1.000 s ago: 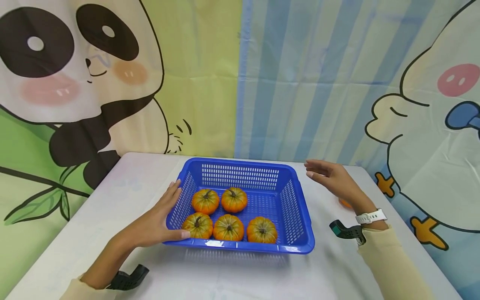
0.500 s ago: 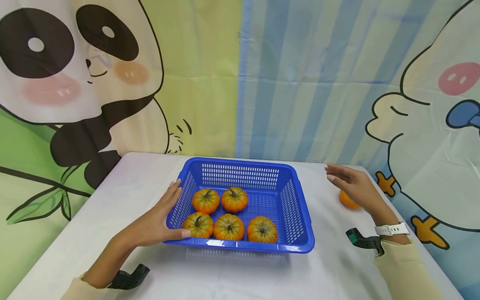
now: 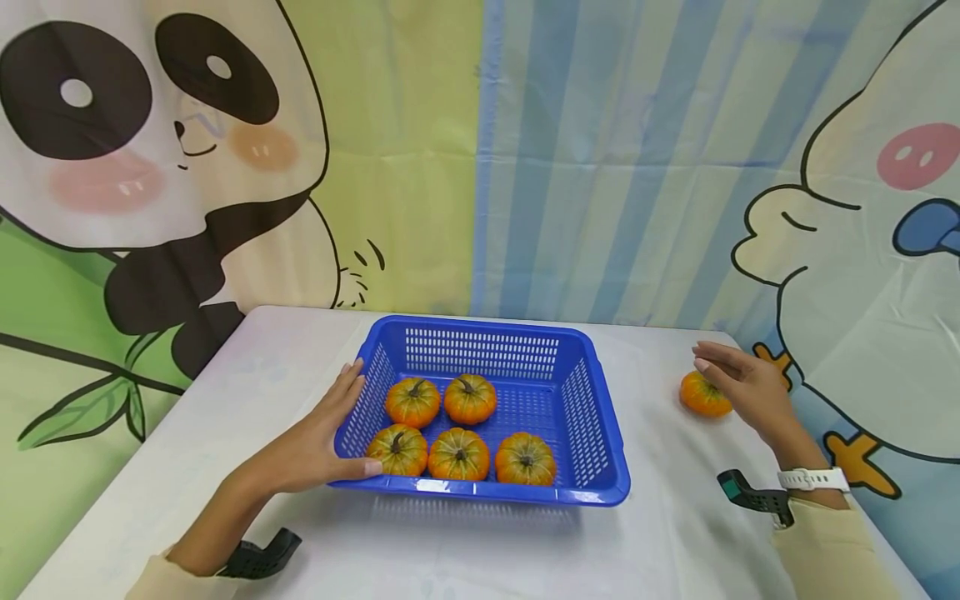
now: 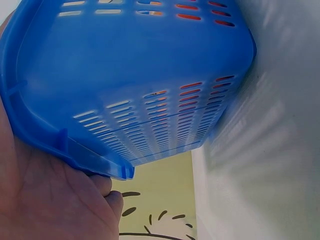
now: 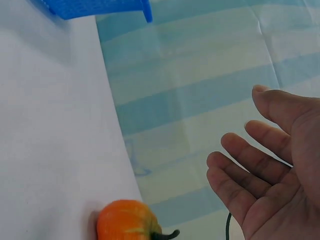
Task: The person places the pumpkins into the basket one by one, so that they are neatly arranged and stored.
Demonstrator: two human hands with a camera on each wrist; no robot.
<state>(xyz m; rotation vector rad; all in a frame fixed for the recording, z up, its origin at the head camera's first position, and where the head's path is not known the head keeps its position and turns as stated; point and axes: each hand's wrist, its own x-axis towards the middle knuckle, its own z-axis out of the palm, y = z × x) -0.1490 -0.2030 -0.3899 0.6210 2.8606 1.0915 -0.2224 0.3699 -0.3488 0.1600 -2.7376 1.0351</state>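
Note:
A blue plastic basket [image 3: 592,400] stands on the table with several small orange pumpkins [image 3: 459,455] inside, grouped to the left and front. My left hand [image 3: 315,442] rests against its left front corner, fingers extended along the left rim and thumb on the front rim. The left wrist view shows the palm [image 4: 55,200] touching the rim from outside. Another pumpkin [image 3: 705,395] sits on the table at the right, partly hidden by my right hand [image 3: 753,396]. In the right wrist view, that hand's fingers are loosely bent and apart from the pumpkin [image 5: 127,220].
The white table [image 3: 652,517] reaches back to a printed curtain [image 3: 600,167] with cartoon animals. The basket's right wall lies between the loose pumpkin and those inside. Both wrists carry dark straps.
My right hand has moved right, away from the basket's side to above the loose pumpkin, which now shows more fully. The left hand and basket have stayed in place.

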